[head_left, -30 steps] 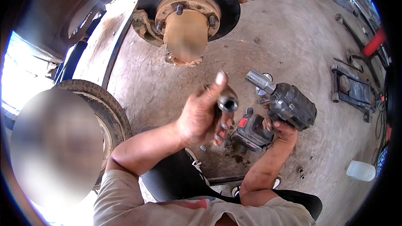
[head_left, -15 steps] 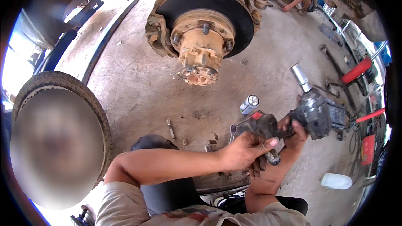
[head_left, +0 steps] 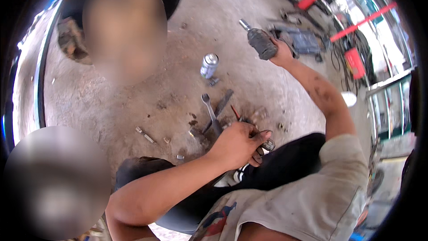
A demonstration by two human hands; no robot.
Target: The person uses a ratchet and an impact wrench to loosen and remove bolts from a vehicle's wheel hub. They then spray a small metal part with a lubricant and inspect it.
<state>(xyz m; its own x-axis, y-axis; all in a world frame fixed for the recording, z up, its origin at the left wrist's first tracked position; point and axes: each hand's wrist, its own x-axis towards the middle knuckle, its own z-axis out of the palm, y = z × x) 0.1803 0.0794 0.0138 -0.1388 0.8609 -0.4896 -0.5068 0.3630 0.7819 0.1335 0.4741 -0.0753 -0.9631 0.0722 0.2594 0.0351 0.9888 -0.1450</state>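
Head view: silver cylindrical spray can sits on the grey concrete floor.
Left hand: fingers curl around a dark metal socket above black trousers.
Right hand: fingers, partly hidden, wrap a black impact wrench.
Risk: loosened left grip could drop the socket.
Lettering: none readable.

A dark, grimy power wrench is held at arm's length in the right hand, its bright metal socket aimed forward and leftward; a dark, round metal piece, partly hidden, pokes from the left hand.
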